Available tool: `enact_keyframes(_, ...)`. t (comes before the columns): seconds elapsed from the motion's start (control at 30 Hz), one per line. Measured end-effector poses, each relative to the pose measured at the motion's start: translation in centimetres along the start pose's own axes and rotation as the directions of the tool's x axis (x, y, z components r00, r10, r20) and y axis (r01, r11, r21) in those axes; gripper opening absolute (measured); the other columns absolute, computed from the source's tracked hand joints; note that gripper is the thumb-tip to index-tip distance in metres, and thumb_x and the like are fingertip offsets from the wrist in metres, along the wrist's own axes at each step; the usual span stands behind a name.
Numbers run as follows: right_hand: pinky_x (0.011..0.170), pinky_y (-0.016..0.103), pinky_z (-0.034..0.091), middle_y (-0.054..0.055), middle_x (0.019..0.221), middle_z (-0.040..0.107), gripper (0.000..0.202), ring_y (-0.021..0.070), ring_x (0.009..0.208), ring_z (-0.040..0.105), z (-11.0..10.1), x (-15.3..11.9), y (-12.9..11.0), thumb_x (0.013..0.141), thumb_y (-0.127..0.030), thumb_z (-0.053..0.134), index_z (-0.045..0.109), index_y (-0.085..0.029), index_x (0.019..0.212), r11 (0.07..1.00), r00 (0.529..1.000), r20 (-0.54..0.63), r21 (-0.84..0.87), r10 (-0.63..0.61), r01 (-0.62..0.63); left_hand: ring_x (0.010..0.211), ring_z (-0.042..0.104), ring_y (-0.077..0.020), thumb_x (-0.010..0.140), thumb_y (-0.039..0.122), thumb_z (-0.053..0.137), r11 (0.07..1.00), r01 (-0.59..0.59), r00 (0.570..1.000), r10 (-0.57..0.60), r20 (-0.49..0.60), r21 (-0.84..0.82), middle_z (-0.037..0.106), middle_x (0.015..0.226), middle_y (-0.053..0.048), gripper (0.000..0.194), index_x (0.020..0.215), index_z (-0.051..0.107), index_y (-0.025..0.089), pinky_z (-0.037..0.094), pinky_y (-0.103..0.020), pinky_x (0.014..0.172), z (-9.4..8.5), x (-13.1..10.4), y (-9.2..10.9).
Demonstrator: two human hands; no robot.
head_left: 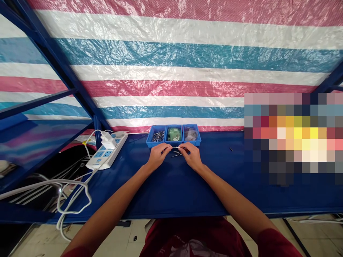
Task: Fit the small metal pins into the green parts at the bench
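Observation:
A thin, light-coloured rod runs level between my two hands. My left hand pinches its left end, and my right hand pinches its right end. Just below it, several thin metal pieces lie on the blue table, partly hidden by my right hand. Behind my hands stand three blue bins side by side: the left bin holds dark and silver metal pieces, the middle bin holds a green bag, and the right bin holds clear plastic bags.
A white power strip with a plugged-in charger and loose white cables is at the left. One small dark piece lies right of my hands on the table. Blurred blocks cover the far right. Blue frame posts rise at the left.

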State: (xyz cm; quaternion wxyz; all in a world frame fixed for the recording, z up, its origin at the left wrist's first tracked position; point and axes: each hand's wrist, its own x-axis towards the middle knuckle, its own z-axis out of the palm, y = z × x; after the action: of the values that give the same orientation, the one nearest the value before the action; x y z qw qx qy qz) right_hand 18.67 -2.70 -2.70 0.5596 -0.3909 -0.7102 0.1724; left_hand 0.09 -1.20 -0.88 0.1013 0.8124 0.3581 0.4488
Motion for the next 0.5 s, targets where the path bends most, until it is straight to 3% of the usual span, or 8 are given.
enact_keyframes(0.23,0.061,0.026,0.046,0.004,0.077,0.062,0.028,0.0135,0.061,0.054,0.04,-0.05,0.12,0.092,-0.04,0.048,0.066,-0.019,0.087,1.0,0.999,0.028,-0.004,0.03,-0.03,0.067,0.062,-0.015,0.093,0.037,0.048,0.994,0.077,0.997,-0.076,0.021,-0.073,0.067,0.07,-0.004,0.033,0.074,0.067,0.017,0.048,-0.026,0.069,-0.08,0.11,0.24)
enact_keyframes(0.33,0.061,0.026,0.045,0.004,0.076,0.061,0.028,0.0134,0.061,0.055,0.06,-0.13,0.26,0.094,-0.039,0.046,0.064,-0.019,0.088,0.999,0.998,0.045,-0.016,0.047,-0.046,0.067,0.062,-0.0154,0.088,0.038,0.056,0.972,0.164,0.986,-0.164,0.013,-0.166,0.069,0.072,-0.004,0.027,0.078,0.07,0.017,0.049,-0.026,0.066,-0.06,0.22,0.56)
enact_keyframes(0.5,0.059,0.025,0.044,0.001,0.068,0.059,0.033,0.0125,0.055,0.053,0.18,-0.18,0.29,0.095,-0.041,0.042,0.064,-0.018,0.087,0.997,0.997,0.04,-0.019,0.071,-0.071,0.053,0.057,-0.0118,0.074,0.038,0.072,0.81,0.376,0.91,-0.414,0.015,-0.449,0.071,0.078,-0.005,0.027,0.085,0.074,0.014,0.049,-0.024,0.051,0.45,0.52,0.85)
